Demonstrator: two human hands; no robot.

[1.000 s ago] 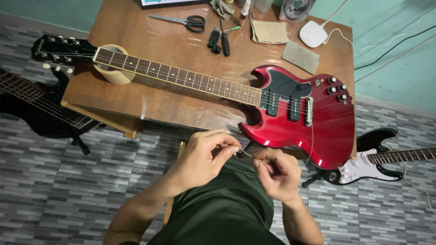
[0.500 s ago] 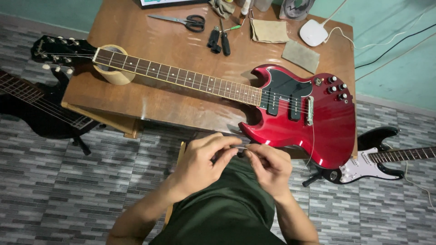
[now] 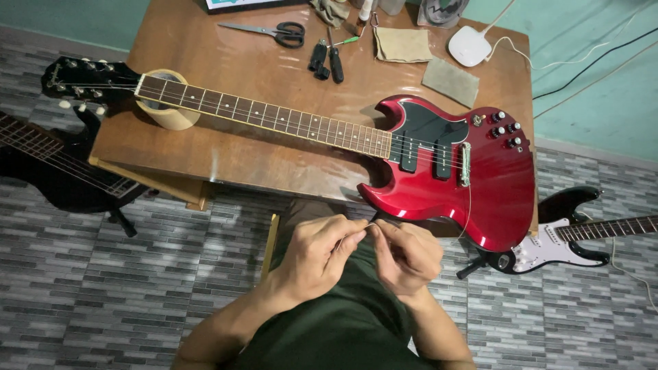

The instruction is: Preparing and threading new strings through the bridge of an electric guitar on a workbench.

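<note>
We pinch a thin guitar string (image 3: 370,226) between left hand (image 3: 319,257) and right hand (image 3: 409,255), fingertips together, below the red guitar (image 3: 473,178); threading it needs steady hands

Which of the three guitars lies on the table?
The red guitar lies on the wooden table. The black one and the white one stand on the floor.
</note>
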